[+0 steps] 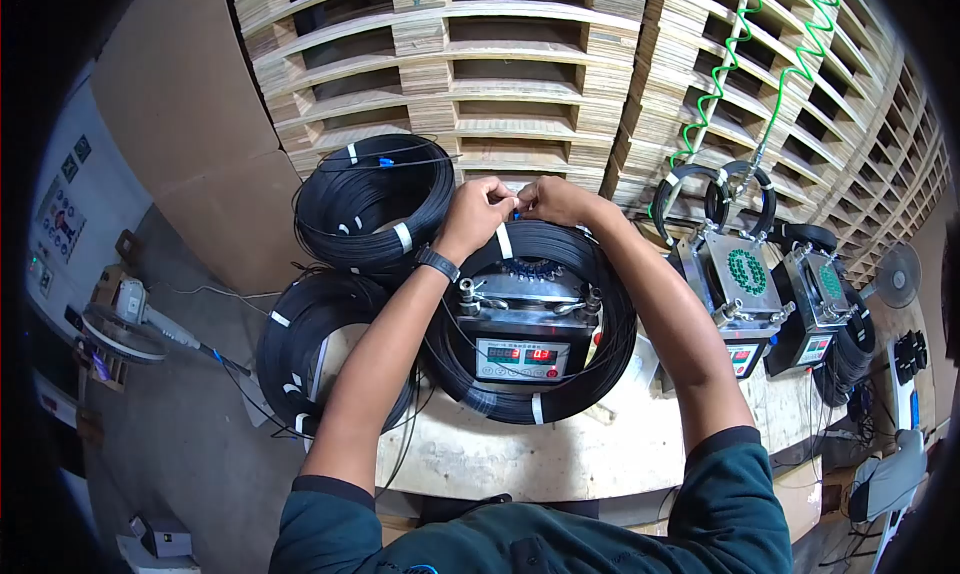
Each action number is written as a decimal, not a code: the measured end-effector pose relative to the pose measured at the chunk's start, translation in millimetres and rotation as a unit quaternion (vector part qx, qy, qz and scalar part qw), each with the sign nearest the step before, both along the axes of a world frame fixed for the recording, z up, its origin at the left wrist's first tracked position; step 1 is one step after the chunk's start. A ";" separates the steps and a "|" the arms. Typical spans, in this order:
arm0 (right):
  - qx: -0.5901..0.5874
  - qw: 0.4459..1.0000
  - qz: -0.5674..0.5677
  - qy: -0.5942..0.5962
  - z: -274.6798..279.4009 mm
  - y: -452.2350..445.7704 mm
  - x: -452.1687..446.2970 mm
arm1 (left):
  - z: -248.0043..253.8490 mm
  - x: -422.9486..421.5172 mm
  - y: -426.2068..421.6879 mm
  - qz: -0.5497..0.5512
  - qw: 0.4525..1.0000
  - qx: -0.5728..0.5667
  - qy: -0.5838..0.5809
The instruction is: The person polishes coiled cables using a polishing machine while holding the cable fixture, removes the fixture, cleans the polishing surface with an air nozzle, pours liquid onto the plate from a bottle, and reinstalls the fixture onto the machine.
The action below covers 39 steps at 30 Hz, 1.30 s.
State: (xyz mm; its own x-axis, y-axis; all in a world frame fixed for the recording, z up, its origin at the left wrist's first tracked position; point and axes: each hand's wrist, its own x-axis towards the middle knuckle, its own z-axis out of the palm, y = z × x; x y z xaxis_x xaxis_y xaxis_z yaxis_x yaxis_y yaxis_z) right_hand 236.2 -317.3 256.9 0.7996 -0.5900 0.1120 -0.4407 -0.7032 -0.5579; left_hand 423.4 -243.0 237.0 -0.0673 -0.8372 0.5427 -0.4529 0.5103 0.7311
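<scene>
My left hand (480, 212) and my right hand (556, 201) meet above the far rim of a black cable coil (536, 408), fingers pinched close together. A small blue piece (516, 215) shows between the fingertips, nearer the right ones; what the left fingers pinch is hidden. White tape bands hold the coil, which lies around a metal-topped device (530, 314). Red digits glow on the device's front display panel (522, 359). Dark connector ends (532, 269) ring the back of its top.
More black cable coils (372, 199) stand at the left, one with a blue tip on it. Two similar devices (735, 274) with green-dotted tops sit at the right beneath green spiral hoses (715, 84). Wooden pallets (430, 59) rise behind the wooden table (470, 464). A fan (125, 329) stands left.
</scene>
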 end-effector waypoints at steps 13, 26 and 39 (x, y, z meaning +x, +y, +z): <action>-0.014 0.998 0.013 0.063 8.8 -2.6 5.5 | 0.4 0.9 -2.2 -0.030 0.998 0.049 -0.002; 0.019 0.994 -0.046 0.100 17.9 4.0 8.6 | 1.1 3.2 -4.2 -0.030 0.996 0.088 -0.020; 0.030 0.994 -0.032 0.095 12.3 -2.0 12.1 | -7.8 4.1 -12.0 -0.022 0.996 0.078 -0.025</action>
